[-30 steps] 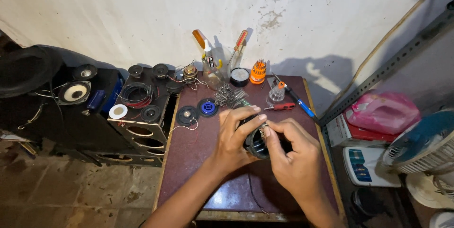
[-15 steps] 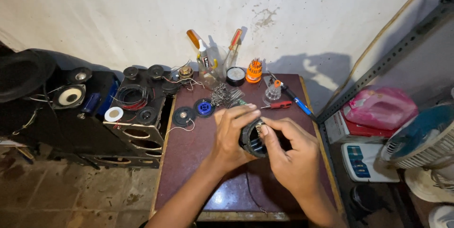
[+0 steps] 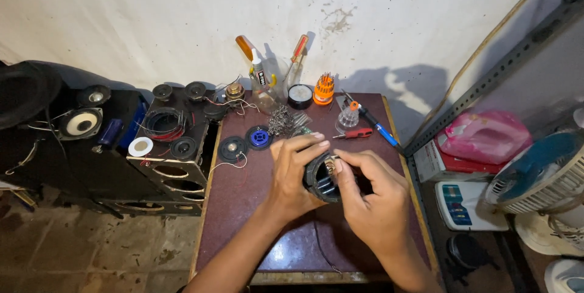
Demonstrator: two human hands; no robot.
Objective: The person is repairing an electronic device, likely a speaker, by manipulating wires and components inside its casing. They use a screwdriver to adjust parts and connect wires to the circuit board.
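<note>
Head view: left hand [image 3: 291,177] wraps around a small black speaker driver [image 3: 320,177] held above the maroon table [image 3: 243,208]; right hand [image 3: 374,205] pinches its rim terminal beside it; seemingly inspecting or fitting; steady fingertip work follows.

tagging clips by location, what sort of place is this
Probably a small home electronics or speaker repair bench. Both hands, left hand and right hand, hold a round black speaker part over a small table, with loose speakers and screwdrivers nearby.
</note>
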